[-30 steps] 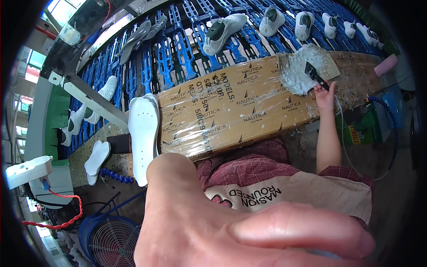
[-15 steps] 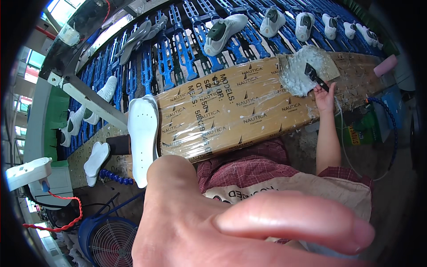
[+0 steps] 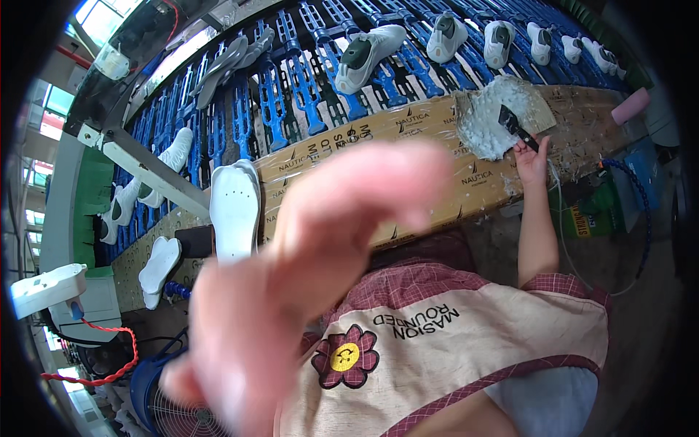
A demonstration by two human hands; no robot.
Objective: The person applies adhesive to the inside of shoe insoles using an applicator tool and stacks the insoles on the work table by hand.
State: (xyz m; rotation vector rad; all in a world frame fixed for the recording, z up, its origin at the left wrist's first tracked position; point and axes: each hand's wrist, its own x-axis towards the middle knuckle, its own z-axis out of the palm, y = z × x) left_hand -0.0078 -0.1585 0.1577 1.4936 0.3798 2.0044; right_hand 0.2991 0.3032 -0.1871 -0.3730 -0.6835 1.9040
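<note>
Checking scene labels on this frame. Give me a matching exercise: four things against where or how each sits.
Things:
1. right hand
2. left hand
3. white sole
4. fan

Places or states:
A. blue, at the lower left by the floor
B. lying flat at the left end of the wrapped cardboard bench top
C. blurred, raised close to the camera
D. holding a black scraper at a patch of white paste

Pairs: 1-D, 2-C, 3-B, 4-A

wearing a cream apron [image 3: 466,364] with maroon trim, flower patch [image 3: 344,357] at seven o'clock, over a red checked short-sleeved shirt [image 3: 408,280].
</note>
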